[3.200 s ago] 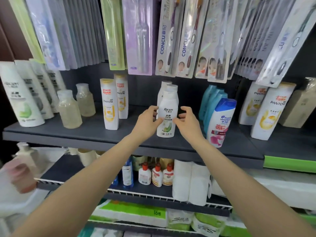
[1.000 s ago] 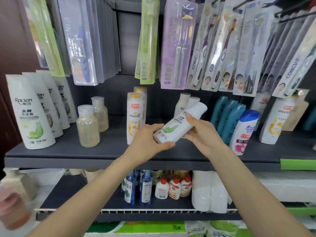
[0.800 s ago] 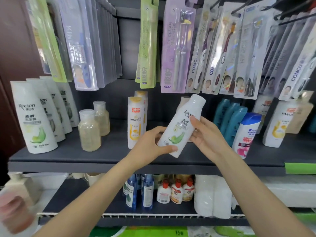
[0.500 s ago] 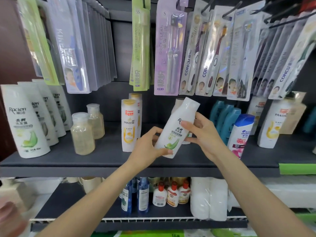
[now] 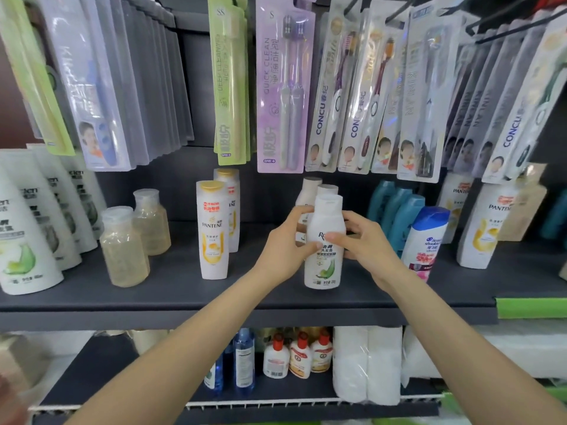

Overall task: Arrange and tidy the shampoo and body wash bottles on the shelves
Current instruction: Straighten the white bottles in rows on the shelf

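Observation:
A small white shampoo bottle with a green leaf label [image 5: 324, 240] stands upright on the dark grey shelf [image 5: 214, 299], in front of two similar white bottles [image 5: 310, 191]. My left hand [image 5: 283, 246] grips its left side and my right hand [image 5: 365, 243] grips its right side, thumb across the label. Left of it stand two white Pantene bottles [image 5: 214, 231]. Right of it are teal bottles [image 5: 395, 210] and a blue-capped white bottle [image 5: 425, 240].
Two clear bottles of pale liquid [image 5: 124, 246] and large white green-leaf bottles [image 5: 21, 240] fill the shelf's left. More Pantene bottles [image 5: 481, 228] stand far right. Toothbrush packs [image 5: 285, 87] hang overhead. The lower shelf holds small bottles [image 5: 294, 357] and paper rolls [image 5: 366, 363].
The white bottle was lifted off the shelf and tilted in both hands; now it stands upright on the shelf again, both hands still around it.

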`<action>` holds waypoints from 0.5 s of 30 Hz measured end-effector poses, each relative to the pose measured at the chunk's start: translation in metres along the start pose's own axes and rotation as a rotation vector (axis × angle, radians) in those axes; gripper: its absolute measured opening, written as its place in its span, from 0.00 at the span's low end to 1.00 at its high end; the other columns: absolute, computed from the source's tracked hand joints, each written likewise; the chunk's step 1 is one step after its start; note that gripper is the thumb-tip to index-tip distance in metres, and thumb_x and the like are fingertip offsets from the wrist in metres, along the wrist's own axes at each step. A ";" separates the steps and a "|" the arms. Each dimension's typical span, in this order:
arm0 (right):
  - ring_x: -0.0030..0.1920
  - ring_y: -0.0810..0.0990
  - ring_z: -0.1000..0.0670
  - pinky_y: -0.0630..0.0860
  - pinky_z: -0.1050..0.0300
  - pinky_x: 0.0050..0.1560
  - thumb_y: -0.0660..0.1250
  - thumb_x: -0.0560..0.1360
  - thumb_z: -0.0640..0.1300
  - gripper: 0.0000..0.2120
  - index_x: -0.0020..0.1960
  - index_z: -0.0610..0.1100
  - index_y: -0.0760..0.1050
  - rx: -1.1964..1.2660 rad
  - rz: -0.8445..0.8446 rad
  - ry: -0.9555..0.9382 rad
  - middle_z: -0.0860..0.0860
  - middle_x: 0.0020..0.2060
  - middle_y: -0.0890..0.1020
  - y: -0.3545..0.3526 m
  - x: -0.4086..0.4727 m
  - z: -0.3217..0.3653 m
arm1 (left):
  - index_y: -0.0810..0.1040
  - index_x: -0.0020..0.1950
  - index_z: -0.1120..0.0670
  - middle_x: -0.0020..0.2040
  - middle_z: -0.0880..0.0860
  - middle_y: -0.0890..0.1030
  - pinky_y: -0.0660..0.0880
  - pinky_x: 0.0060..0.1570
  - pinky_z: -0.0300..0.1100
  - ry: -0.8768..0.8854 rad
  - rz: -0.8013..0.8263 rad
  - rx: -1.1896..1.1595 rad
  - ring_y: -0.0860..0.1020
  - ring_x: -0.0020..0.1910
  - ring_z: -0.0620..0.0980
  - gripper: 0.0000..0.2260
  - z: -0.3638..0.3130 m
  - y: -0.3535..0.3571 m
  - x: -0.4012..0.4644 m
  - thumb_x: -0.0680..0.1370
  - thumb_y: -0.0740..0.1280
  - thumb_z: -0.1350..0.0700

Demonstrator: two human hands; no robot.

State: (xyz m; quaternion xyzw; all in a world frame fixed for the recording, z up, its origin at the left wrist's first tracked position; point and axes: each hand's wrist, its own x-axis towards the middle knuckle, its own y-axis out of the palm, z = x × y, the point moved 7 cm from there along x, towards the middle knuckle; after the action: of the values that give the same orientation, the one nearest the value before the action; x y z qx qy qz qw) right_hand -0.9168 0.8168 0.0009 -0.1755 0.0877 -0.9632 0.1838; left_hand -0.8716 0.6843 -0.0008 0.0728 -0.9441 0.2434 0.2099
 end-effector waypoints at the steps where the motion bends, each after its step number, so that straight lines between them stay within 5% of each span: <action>1: 0.50 0.82 0.54 0.81 0.57 0.47 0.69 0.74 0.39 0.18 0.63 0.50 0.73 -0.001 -0.002 0.011 0.52 0.53 0.81 -0.001 0.001 -0.005 | 0.65 0.67 0.47 0.48 0.44 0.76 0.74 0.40 0.28 0.002 0.005 0.009 0.77 0.46 0.40 0.24 0.000 0.003 0.003 0.75 0.69 0.58; 7: 0.53 0.82 0.51 0.80 0.49 0.53 0.68 0.75 0.39 0.19 0.65 0.47 0.73 0.029 -0.015 0.048 0.50 0.56 0.82 -0.008 0.011 -0.025 | 0.67 0.66 0.46 0.48 0.48 0.76 0.72 0.41 0.29 -0.018 -0.006 0.048 0.77 0.42 0.41 0.23 0.009 0.010 0.013 0.75 0.69 0.58; 15: 0.53 0.80 0.55 0.78 0.55 0.53 0.59 0.81 0.48 0.10 0.56 0.48 0.76 0.094 -0.124 0.038 0.53 0.51 0.82 -0.024 0.023 -0.022 | 0.66 0.67 0.45 0.50 0.46 0.76 0.73 0.43 0.28 -0.010 -0.041 0.035 0.77 0.47 0.39 0.24 0.005 0.003 0.019 0.74 0.70 0.53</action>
State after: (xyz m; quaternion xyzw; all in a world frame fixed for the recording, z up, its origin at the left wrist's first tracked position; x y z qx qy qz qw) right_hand -0.9527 0.8321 -0.0063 -0.1536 0.0347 -0.9789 0.1300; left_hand -0.8908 0.6838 0.0022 0.0971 -0.9390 0.2552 0.2090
